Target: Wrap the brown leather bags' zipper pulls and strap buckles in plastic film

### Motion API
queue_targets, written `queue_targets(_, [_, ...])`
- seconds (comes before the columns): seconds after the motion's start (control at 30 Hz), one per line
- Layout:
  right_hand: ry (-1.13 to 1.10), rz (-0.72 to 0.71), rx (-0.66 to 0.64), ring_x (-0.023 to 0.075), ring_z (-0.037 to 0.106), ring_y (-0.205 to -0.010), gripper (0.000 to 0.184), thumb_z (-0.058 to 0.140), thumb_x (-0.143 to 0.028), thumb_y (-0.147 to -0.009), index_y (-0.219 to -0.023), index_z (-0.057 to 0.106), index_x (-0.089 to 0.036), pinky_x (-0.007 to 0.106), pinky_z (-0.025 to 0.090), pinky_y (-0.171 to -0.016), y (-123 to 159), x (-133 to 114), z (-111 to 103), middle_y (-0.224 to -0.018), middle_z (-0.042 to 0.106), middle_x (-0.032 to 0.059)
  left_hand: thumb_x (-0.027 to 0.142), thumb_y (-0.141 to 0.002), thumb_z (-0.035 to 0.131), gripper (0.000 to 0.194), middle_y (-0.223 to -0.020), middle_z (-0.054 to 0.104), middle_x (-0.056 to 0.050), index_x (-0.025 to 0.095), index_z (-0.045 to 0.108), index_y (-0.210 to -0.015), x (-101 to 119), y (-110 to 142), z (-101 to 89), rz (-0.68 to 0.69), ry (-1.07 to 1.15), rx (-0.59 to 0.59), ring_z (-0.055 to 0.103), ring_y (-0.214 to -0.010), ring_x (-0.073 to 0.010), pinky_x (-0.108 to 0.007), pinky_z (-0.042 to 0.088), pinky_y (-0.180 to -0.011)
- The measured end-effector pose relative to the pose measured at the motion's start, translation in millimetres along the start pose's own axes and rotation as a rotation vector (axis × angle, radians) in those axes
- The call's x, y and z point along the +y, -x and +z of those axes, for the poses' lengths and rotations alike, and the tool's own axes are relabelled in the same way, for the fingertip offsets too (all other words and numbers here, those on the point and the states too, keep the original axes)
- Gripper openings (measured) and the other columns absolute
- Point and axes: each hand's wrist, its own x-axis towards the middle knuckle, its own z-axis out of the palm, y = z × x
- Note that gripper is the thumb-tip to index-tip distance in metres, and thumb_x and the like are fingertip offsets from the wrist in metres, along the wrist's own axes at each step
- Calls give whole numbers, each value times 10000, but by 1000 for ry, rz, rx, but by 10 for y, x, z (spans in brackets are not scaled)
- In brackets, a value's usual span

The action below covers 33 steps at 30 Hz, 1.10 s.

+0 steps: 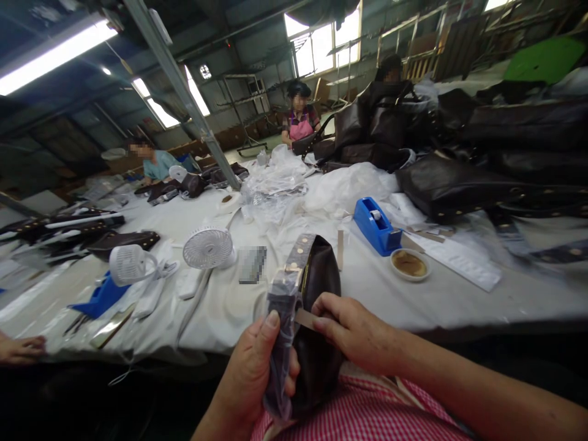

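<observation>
A dark brown leather bag [325, 269] with a brass zipper rests upright against my lap at the table's edge. Its strap [298, 257] has gold studs and a buckle, and clear plastic film wraps the lower part. My left hand [261, 361] is closed around the wrapped strap, thumb on top. Between the thumb and fingers of my right hand [346, 324] is a thin brownish strip [307, 319], whose far end touches the bag beside the strap; I cannot tell what it is made of.
On the white-covered table [367, 300] are a blue tape dispenser [374, 226], a shallow dish [410, 264] of brown paste and a white fan [209, 248]. Dark bags [459, 184] pile up at right. Plastic wrapping [285, 177] lies beyond. Other people sit farther back; another person's hand [22, 350] shows at left.
</observation>
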Motion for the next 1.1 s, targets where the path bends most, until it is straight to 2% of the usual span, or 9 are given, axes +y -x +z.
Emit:
queue_targets(0.2, [26, 130, 37, 122, 537, -539, 211, 626, -314, -863, -709, 666, -176, 215, 355, -469, -67, -69, 24, -593, 621, -16, 673, -863, 561, 506, -496, 649, 4, 168, 562, -889, 7, 53, 32, 7, -73, 20, 548, -327, -89, -123, 370, -317])
queue_targets(0.3, [55, 113, 103, 123, 532, -573, 202, 657, -295, -833, -677, 670, -169, 212, 353, -485, -103, -69, 40, -610, 629, -11, 685, -861, 549, 509, -498, 652, 0, 176, 553, -878, 23, 79, 49, 13, -124, 39, 559, -332, -94, -126, 383, -325])
queue_targets(0.4, [-18, 111, 89, 113, 503, -561, 214, 667, -312, -828, -672, 666, -165, 208, 345, -479, -129, -66, 71, -602, 608, -17, 697, -858, 537, 518, -504, 658, -5, 180, 552, -875, 41, 107, 75, 19, -162, 42, 569, -340, -102, -132, 390, -330])
queue_targets(0.5, [-219, 96, 31, 90, 469, -523, 244, 683, -366, -834, -705, 666, -159, 196, 348, -467, -154, -77, 110, -594, 576, -32, 696, -875, 510, 518, -531, 677, -18, 181, 553, -903, 49, 126, 100, 13, -199, 21, 594, -365, -112, -139, 411, -346])
queue_targets(0.63, [-486, 177, -84, 59, 391, -428, 329, 755, -462, -783, -813, 653, -151, 173, 282, -400, -150, -67, 91, -535, 517, -64, 695, -876, 507, 531, -555, 686, -33, 175, 574, -963, 28, 122, 93, 19, -213, -32, 608, -384, -121, -139, 407, -348])
queue_targets(0.8, [-705, 122, -337, 76, 526, -595, 348, 790, -376, -789, -1026, 680, -147, 191, 416, -546, -50, 12, 4, -803, 633, 13, 673, -883, 515, 524, -544, 652, -16, 166, 602, -986, -12, 121, 59, 60, -145, -73, 576, -367, -112, -141, 405, -336])
queue_targets(0.9, [-650, 164, -383, 118, 598, -648, 332, 726, -384, -863, -1116, 670, -177, 203, 440, -547, 17, 79, 36, -789, 637, 20, 630, -907, 514, 474, -590, 665, -23, 171, 599, -989, -11, 148, 49, 107, -90, -110, 545, -378, -93, -135, 412, -340])
queue_targets(1.0, [-566, 222, -316, 129, 610, -613, 370, 709, -434, -873, -1157, 642, -205, 209, 459, -528, 48, 110, 91, -731, 644, 5, 596, -925, 506, 431, -646, 685, -36, 180, 601, -980, -13, 183, 26, 124, -78, -133, 549, -399, -90, -134, 422, -352])
queue_targets(1.1, [-450, 251, -248, 99, 551, -490, 336, 753, -454, -823, -1014, 678, -188, 196, 434, -441, 20, 50, 115, -711, 655, 0, 602, -918, 509, 439, -601, 664, -33, 178, 621, -942, -29, 211, -8, 127, -102, -127, 571, -402, -106, -132, 400, -346])
